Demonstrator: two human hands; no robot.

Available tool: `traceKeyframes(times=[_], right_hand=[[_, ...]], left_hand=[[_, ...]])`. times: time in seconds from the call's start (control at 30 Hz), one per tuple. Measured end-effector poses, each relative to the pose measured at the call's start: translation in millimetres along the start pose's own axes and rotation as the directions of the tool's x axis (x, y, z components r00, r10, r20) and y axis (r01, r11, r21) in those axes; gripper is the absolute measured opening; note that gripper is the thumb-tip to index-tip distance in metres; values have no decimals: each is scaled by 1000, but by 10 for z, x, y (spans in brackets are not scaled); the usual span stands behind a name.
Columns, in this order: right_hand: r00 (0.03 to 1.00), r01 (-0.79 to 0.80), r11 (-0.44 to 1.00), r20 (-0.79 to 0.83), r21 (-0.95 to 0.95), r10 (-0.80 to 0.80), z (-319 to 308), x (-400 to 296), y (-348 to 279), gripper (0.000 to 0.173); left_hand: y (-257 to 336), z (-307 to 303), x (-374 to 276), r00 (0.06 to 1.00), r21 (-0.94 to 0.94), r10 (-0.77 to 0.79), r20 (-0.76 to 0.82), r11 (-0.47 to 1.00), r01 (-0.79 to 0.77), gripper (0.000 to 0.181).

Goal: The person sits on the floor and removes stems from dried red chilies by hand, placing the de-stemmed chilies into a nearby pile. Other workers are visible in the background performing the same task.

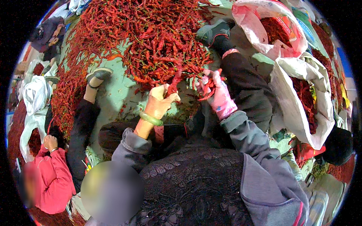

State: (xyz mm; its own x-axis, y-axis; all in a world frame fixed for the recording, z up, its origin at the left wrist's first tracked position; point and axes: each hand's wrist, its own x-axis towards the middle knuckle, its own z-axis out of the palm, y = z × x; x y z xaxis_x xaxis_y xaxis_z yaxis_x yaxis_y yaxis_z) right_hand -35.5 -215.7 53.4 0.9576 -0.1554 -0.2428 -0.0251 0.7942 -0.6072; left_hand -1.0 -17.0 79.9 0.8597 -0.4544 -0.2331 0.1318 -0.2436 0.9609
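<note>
My bare left hand (pixel 158 101), with a green bangle (pixel 151 118) at its wrist, pinches a dried red chili pepper (pixel 176 76) that points up and away from me, partly blurred. A pink patterned glove covers my right hand (pixel 216 93), whose fingers are curled around several red chilies (pixel 208 87). Just beyond both hands lies a large heap of dried red chilies (pixel 167 48), many with green stems, on a pale green ground sheet (pixel 124 87). Loose stem bits are scattered on the sheet below my hands.
To my right stand an open white sack (pixel 285 93) and a red-lined sack (pixel 249 31), both holding chilies. My shoe (pixel 216 31) borders the heap. At left, a person in a red top (pixel 56 186) sits near a white sack (pixel 36 93); another person (pixel 46 34) is farther off.
</note>
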Motion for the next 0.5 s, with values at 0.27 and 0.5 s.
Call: traceKeyframes(times=[0.27, 0.5], right_hand=[[957, 94, 733, 264, -673, 119, 214, -201, 48, 29], [959, 202, 650, 283, -733, 20, 222, -254, 121, 14]], left_hand=[[-121, 94, 60, 959, 425, 263, 102, 861, -281, 13], [-178, 163, 79, 985, 413, 137, 102, 895, -167, 16]])
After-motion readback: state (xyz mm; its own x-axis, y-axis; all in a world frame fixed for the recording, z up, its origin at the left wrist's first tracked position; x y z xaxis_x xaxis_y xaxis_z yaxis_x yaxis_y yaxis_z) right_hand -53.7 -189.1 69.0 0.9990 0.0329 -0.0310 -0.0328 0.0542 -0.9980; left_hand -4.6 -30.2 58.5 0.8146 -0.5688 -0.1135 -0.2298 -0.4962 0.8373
